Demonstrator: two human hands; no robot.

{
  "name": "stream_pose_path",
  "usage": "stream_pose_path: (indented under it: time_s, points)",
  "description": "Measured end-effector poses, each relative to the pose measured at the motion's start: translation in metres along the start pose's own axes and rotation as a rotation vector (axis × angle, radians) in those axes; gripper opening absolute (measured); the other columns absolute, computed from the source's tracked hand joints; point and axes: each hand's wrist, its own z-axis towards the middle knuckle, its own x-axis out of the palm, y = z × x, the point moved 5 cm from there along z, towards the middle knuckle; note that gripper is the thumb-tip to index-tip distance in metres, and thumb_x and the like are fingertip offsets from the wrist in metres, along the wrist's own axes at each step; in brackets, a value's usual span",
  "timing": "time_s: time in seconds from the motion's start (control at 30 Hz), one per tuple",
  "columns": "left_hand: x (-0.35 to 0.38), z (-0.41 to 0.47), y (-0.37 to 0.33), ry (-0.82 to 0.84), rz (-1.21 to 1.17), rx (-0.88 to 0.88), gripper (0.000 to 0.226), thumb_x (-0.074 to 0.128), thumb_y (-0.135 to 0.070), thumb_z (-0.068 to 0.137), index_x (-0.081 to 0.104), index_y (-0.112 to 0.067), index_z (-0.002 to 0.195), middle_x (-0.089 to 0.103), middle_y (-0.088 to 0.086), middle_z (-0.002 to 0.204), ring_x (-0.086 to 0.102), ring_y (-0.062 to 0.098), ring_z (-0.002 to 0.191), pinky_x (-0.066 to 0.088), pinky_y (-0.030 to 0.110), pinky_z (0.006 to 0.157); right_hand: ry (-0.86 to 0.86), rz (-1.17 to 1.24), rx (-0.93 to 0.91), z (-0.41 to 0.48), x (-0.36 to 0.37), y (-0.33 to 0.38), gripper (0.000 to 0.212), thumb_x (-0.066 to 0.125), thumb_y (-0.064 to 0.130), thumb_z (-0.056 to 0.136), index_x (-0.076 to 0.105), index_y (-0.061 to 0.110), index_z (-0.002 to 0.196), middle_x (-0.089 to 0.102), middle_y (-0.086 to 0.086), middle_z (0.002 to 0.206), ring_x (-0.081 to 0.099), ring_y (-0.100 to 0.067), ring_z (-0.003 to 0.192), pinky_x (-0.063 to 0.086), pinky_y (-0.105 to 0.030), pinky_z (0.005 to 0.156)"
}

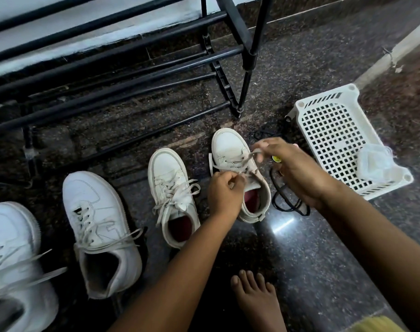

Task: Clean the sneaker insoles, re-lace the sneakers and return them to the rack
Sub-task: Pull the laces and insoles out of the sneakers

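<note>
The left hand [224, 191] is pinching the lace [229, 162] at the sneaker [228, 142], which is standing on the floor [312, 248] before the rack [156, 64]. The right hand [290, 168] is gripping the lace's other end.

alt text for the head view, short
The left hand and right hand pinch the lace of the rightmost sneaker, one of four white ones on a dark floor. A black shoe rack stands behind, a white basket at right.
</note>
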Motion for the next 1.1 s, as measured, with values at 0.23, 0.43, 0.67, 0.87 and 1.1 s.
stream_pose_path:
  time_s: [0.23,0.43,0.67,0.87,1.1]
  points:
    - [-0.015,-0.008,-0.025,0.283,-0.479,-0.233,0.020,0.058,-0.035,0.072,0.058,-0.021,0.058,0.063,-0.007,0.080,0.055,0.012,0.088,0.041,0.035,0.084,-0.387,-0.027,-0.128,0.018,-0.032,-0.009,0.039,0.036,0.038,0.070,0.047,0.028,0.106,0.075,0.008,0.090,0.072,-0.028,0.070,0.053,-0.039,0.049]
    - [-0.062,-0.005,-0.078,0.346,-0.702,-0.045,0.027,0.047,-0.033,0.089,0.059,-0.024,0.066,0.058,-0.006,0.070,0.057,0.021,0.091,0.038,0.043,0.093,-0.396,-0.136,-0.108,0.019,-0.029,-0.012,0.039,0.036,0.037,0.070,0.048,0.028,0.106,0.075,0.007,0.090,0.072,-0.028,0.071,0.053,-0.039,0.049]
    - [-0.106,0.023,-0.072,0.194,-0.820,-0.115,0.017,0.054,-0.029,0.087,0.060,-0.014,0.093,0.041,-0.005,0.056,0.049,0.014,0.062,0.041,0.036,0.080,-0.360,-0.267,-0.141,0.010,-0.031,-0.008,0.038,0.036,0.038,0.069,0.047,0.028,0.104,0.074,0.008,0.089,0.072,-0.027,0.070,0.052,-0.039,0.047]
    - [-0.091,0.040,-0.024,0.129,-0.195,-0.190,0.016,0.057,-0.022,0.092,0.059,-0.013,0.106,0.058,-0.004,0.091,0.054,0.009,0.085,0.041,0.023,0.077,-0.425,-0.078,-0.398,0.003,-0.117,0.029,0.027,0.039,0.033,0.086,0.044,0.025,0.111,0.068,0.002,0.115,0.072,-0.027,0.071,0.051,-0.043,0.053]
    - [-0.036,0.011,-0.015,0.188,0.091,0.115,0.031,0.067,-0.021,0.085,0.061,-0.023,0.115,0.061,0.003,0.111,0.060,0.016,0.099,0.051,0.036,0.089,-0.737,-0.250,-0.464,-0.007,-0.283,0.130,0.026,0.055,0.006,0.089,0.066,0.015,0.110,0.066,-0.006,0.109,0.060,-0.026,0.102,0.049,-0.037,0.087]
